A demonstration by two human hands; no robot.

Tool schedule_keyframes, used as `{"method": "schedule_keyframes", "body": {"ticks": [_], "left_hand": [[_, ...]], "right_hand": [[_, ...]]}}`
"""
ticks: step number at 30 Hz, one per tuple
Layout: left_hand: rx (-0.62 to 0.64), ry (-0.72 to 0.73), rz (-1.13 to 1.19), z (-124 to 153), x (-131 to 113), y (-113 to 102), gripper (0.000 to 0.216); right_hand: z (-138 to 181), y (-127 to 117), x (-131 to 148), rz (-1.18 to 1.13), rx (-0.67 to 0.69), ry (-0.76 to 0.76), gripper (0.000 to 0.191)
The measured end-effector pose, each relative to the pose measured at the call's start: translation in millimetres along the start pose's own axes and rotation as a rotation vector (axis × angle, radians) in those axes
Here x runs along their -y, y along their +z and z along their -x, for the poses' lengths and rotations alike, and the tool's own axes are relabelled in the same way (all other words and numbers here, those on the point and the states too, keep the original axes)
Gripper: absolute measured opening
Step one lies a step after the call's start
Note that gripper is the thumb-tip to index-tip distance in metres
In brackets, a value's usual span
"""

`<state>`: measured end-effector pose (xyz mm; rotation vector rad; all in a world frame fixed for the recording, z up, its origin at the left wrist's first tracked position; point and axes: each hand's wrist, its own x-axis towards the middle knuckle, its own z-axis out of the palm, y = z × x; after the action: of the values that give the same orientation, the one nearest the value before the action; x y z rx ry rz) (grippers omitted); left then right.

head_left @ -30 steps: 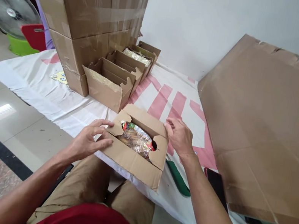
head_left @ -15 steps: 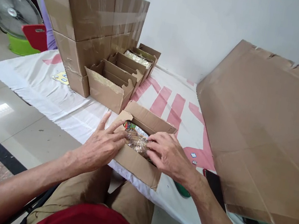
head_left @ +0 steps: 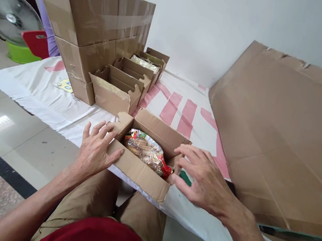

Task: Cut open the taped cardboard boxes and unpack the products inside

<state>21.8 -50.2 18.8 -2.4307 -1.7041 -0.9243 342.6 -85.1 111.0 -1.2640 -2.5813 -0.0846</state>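
A small open cardboard box (head_left: 136, 171) sits at the near edge of a white and pink sheet (head_left: 57, 106), right in front of my knees. Inside lies a clear packet of snacks (head_left: 146, 150) with red, green and yellow print. My left hand (head_left: 95, 151) rests against the box's left side, fingers spread over the left flap. My right hand (head_left: 201, 176) is at the box's right side, fingers stretched toward the right flap, holding nothing.
Several open small boxes (head_left: 116, 94) stand in a row behind, beside stacked taped cartons (head_left: 92, 29). A large flattened cardboard sheet (head_left: 285, 138) leans at the right. A fan (head_left: 7, 16), a green tub and a red board stand far left. A green object pokes out by my right hand.
Both hands moved off the top of the box to its sides. The flaps now stand open and the packet inside shows fully.
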Motion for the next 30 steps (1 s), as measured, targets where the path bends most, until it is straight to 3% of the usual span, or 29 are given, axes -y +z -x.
{"method": "schedule_keyframes", "body": {"ticks": [5, 9, 16, 19, 22, 25, 30], "left_hand": [[0.009, -0.011, 0.011, 2, -3, 5, 0.044], [0.022, -0.030, 0.009, 7, -10, 3, 0.049], [0.058, -0.032, -0.009, 9, -21, -3, 0.048], [0.053, -0.027, -0.026, 8, -22, -1, 0.047], [0.043, -0.030, -0.058, 8, -24, 0, 0.047], [0.045, -0.048, -0.050, 8, -26, 2, 0.045], [0.056, -0.081, 0.025, 6, -25, 5, 0.044]], "right_hand": [[47, 29, -15, 0.019, -0.084, 0.143, 0.020], [60, 51, -19, 0.088, -0.081, 0.153, 0.027], [12, 29, 2, 0.265, -0.017, 0.152, 0.021], [-14, 35, 11, 0.281, 0.105, 0.138, 0.029], [-30, 48, 10, 0.164, 0.167, 0.150, 0.024], [-35, 56, -1, -0.301, -0.003, 0.289, 0.021], [-40, 47, -18, -0.990, -0.542, 0.630, 0.033]]}}
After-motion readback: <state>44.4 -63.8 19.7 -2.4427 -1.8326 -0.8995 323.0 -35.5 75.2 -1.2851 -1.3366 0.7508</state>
